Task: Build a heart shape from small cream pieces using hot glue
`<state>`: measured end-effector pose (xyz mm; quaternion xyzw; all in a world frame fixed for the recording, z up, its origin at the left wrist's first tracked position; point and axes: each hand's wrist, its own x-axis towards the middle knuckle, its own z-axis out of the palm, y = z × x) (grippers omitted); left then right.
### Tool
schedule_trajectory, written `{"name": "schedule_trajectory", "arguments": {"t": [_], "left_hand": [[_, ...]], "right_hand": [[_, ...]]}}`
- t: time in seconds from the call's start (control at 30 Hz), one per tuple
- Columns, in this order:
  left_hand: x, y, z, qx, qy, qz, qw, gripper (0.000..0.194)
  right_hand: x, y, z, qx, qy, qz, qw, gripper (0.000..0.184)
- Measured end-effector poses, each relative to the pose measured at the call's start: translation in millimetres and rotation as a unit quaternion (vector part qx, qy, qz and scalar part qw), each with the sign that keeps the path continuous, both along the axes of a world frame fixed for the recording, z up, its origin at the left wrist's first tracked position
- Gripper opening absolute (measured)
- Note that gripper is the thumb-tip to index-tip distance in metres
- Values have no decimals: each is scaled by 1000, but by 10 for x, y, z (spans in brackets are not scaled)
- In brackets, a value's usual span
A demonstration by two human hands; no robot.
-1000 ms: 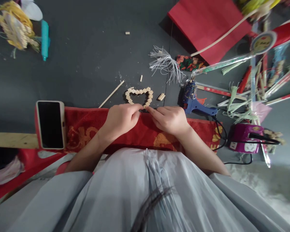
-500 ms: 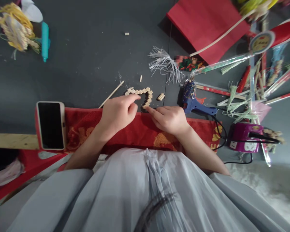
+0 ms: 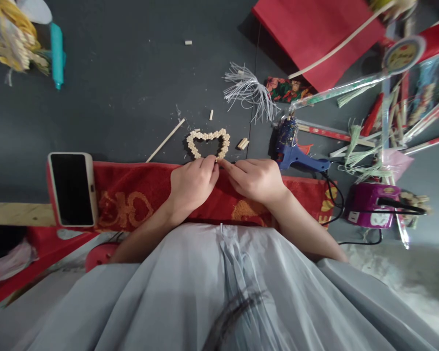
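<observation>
A heart-shaped outline of small pale pieces (image 3: 227,141) lies on the dark table, its lower tip towards me. My left hand (image 3: 195,180) is closed at that tip, fingers bent and pressed together. From the other side my right hand (image 3: 256,179) meets it, its fingertips pinched at the same spot. The fingers cover the tip, so the exact hold is partly hidden. Close by lie a thin pale stick (image 3: 166,140), a short stick piece (image 3: 211,115) and a few more short pieces (image 3: 243,144). A red towel (image 3: 131,195) runs beneath both hands.
On the right are a blue glue gun (image 3: 296,158), a purple power socket block (image 3: 373,204) with cable, a white string tassel (image 3: 249,90) and a red sheet (image 3: 322,39). A phone (image 3: 73,190) rests at left, below a teal tube (image 3: 57,56).
My left hand has moved right and down from over the heart's left side to its lower tip, uncovering that side. My right hand stays at the tip. The view has shifted slightly.
</observation>
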<state>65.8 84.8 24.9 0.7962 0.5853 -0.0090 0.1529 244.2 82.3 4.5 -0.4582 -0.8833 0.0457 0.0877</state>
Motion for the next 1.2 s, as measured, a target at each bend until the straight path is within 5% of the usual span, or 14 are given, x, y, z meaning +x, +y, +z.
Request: {"name": "schedule_trajectory", "arguments": {"t": [0.17,0.5,0.97,1.2], "left_hand": [[15,-1,-44,24,4,-1,1000,26],[-7,-4,-77,20,-9,23,999,24],[66,34,-127,47,9,51,998,28],[30,-2,-146,76,-14,31,997,26]], "right_hand": [[46,23,-6,22,66,2,998,37],[79,97,64,-27,115,-104,988,34],[556,115,555,-64,-35,-288,955,17],[927,-88,471,-82,-135,-268,951,43]]}}
